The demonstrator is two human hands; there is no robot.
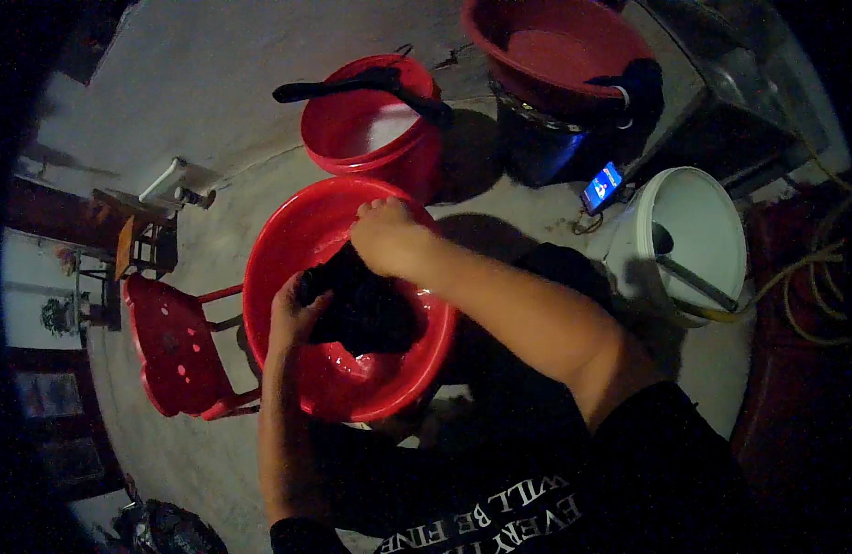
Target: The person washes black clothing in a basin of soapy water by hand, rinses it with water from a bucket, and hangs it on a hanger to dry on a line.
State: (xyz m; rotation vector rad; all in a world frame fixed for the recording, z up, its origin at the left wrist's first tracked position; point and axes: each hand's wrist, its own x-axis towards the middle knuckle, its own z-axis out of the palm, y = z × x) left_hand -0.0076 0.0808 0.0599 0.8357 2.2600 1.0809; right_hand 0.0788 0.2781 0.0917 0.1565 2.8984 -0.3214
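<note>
In front of me a large red basin (352,404) holds a bunched black cloth (366,319), with wet, shiny spots on the basin's bottom around it. My left hand (294,309) is closed on the cloth's left end, thumb toward the middle. At its upper edge, near the basin's far side, my right hand (387,238) is curled shut on the same cloth. The cloth's dark folds hide its exact shape and part of my fingers.
Beyond the basin stands a red bucket (329,138) with a black strap-like thing (352,85) across it. A dull red tub (555,60) rests on a dark container at far right. A lit phone (601,187), a white bucket (708,212) and a red chair (172,342) flank the basin.
</note>
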